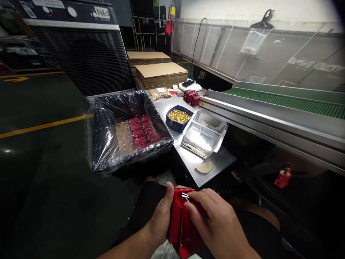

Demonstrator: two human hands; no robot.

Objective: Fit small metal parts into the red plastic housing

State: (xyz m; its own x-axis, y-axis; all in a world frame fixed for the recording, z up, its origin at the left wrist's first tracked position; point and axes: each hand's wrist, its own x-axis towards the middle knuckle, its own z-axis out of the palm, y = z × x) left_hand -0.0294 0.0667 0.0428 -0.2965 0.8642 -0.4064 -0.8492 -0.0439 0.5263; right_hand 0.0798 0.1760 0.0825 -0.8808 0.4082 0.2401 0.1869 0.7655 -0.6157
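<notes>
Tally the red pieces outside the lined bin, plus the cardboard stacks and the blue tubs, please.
Red piece held in left hand and right hand: 1
Red pieces on the steel table by the conveyor: 3
Flat cardboard stacks: 2
Blue tub of small gold-coloured parts: 1
Total: 7

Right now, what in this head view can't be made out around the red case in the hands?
- Red case: lower end cut off by the frame's bottom edge; right side hidden under the right hand.
- Small metal part at its top: too small to identify.
- Left hand: its fingers are hidden behind the case.
- Black bin: plastic wrap glare blurs its contents.
</notes>
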